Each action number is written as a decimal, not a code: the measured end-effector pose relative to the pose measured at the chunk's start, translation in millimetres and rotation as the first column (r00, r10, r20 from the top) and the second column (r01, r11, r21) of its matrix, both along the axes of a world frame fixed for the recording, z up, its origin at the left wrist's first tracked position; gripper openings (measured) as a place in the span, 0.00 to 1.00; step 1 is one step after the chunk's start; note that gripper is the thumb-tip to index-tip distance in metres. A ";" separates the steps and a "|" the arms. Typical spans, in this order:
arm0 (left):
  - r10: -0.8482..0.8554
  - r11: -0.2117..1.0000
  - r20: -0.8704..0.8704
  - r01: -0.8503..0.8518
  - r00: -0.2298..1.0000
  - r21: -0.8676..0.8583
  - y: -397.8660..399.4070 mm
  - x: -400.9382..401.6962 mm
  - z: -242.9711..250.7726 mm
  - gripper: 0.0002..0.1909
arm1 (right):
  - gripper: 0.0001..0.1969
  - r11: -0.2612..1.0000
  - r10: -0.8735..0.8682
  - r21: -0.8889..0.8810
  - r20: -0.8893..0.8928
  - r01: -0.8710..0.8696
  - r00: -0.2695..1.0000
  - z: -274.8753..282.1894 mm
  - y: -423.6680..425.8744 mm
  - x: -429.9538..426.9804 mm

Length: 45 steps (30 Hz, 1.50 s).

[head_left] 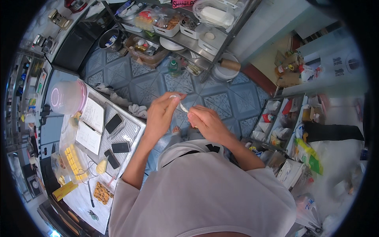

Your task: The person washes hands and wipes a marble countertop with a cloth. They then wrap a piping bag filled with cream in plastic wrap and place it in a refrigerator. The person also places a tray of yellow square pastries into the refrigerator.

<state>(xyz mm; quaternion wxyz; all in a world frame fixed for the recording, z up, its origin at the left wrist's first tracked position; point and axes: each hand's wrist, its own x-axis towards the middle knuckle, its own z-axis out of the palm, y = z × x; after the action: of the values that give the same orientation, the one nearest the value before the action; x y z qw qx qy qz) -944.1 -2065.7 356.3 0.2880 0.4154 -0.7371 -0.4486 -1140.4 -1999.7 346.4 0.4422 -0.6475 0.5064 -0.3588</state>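
Both hands are raised in front of my body, above the tiled floor. A narrow white strip (183,107), soft and slightly twisted, runs between them; its material cannot be made out. My left hand (162,111) pinches the upper end between thumb and fingers. The lower end goes into my right hand (207,123), whose fingers are curled around it and hide part of it. Below the hands is the light grey shirt (204,183) on my body.
On my left, a worktable bears an open notebook (90,124), several phones (114,123), a yellow block tray (74,163) and a food box (102,193). Ahead stands a metal shelf (189,42) with white bins. A drawer unit (275,121) with packets is to my right.
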 end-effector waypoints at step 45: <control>0.426 0.888 -0.556 -0.213 0.714 0.407 13.3 9.6 -36.9 0.09 | 0.13 0.998 -0.061 0.005 0.383 0.064 0.922 -19.8 -37.4 56.0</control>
<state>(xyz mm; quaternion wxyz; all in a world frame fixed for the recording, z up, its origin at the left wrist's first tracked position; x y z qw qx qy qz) -934.5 -2052.4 319.4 0.5223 0.4035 -0.4315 -0.6149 -1084.4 -2037.1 326.6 0.5185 -0.5503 0.4292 -0.4941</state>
